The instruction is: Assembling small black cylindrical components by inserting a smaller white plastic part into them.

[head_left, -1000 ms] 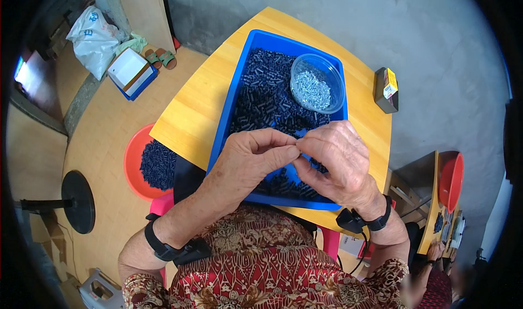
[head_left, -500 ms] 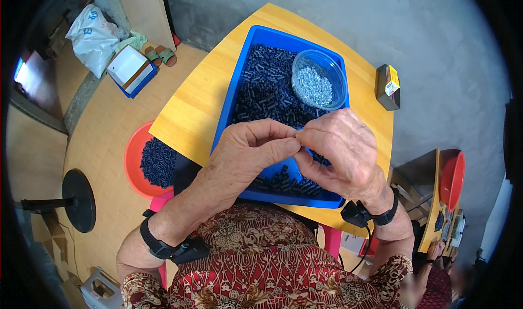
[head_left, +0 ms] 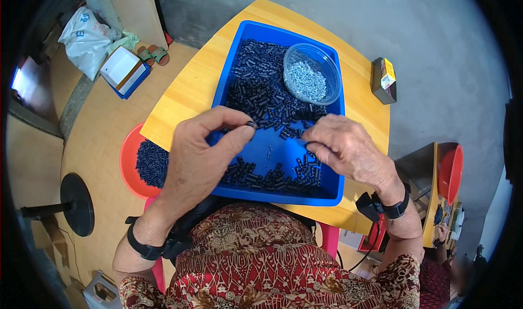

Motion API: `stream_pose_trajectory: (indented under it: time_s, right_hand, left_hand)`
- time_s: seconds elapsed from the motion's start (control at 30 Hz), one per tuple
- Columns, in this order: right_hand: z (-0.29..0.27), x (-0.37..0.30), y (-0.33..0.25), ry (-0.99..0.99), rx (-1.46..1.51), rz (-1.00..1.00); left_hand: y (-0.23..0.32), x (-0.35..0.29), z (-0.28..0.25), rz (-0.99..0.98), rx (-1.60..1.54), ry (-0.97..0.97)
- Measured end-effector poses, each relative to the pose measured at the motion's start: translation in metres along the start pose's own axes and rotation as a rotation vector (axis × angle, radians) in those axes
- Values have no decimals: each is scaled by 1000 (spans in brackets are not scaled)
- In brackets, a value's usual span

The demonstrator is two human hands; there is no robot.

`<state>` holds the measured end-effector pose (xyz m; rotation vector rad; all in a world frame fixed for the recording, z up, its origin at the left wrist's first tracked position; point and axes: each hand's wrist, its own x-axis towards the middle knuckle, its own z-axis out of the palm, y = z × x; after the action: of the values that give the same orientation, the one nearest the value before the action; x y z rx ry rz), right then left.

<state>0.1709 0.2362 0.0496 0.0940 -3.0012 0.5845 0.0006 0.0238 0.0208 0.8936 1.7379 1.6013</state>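
Note:
Above the middle of a blue tray (head_left: 279, 155), my left hand (head_left: 202, 151) pinches a small black tube piece (head_left: 251, 124) between thumb and forefinger. Apart from it, to the right, my right hand (head_left: 348, 148) hovers low over the tray with thumb and fingertips pressed together; something dark shows at the tips, too small to name. Black tube pieces (head_left: 253, 72) are heaped in the far part of the tray, and more lie along its near side. A round clear tub (head_left: 334, 86) of small silver metal pieces (head_left: 305, 81) sits at the tray's far right.
The tray rests on a yellow wooden table (head_left: 182, 99) by a grey wall. A red basin (head_left: 126, 162) of dark pieces stands lower left. A dark box (head_left: 384, 91) is at the table's right edge. Far right, another person's hand (head_left: 442, 233) shows near a second table.
My hands were together at the fingertips and have moved apart, left hand leftward, right hand slightly down. The bare middle of the tray now shows between them. The view has shifted slightly.

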Motion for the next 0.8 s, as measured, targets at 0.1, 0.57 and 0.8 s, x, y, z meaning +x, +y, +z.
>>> stream_pose_trajectory:
  time_s: [0.1, 0.57, 0.8]
  right_hand:
    - [5, -3, -7, -95, 20, 33]
    - [51, 14, -21, -242, 85, -126]
    - [38, 17, -19, -375, 117, -9]
  left_hand:
    - [-11, -2, -9, 91, 51, 56]
    - [-24, -10, -12, 65, 5, 108]
    - [-28, -10, -9, 109, -20, 134]
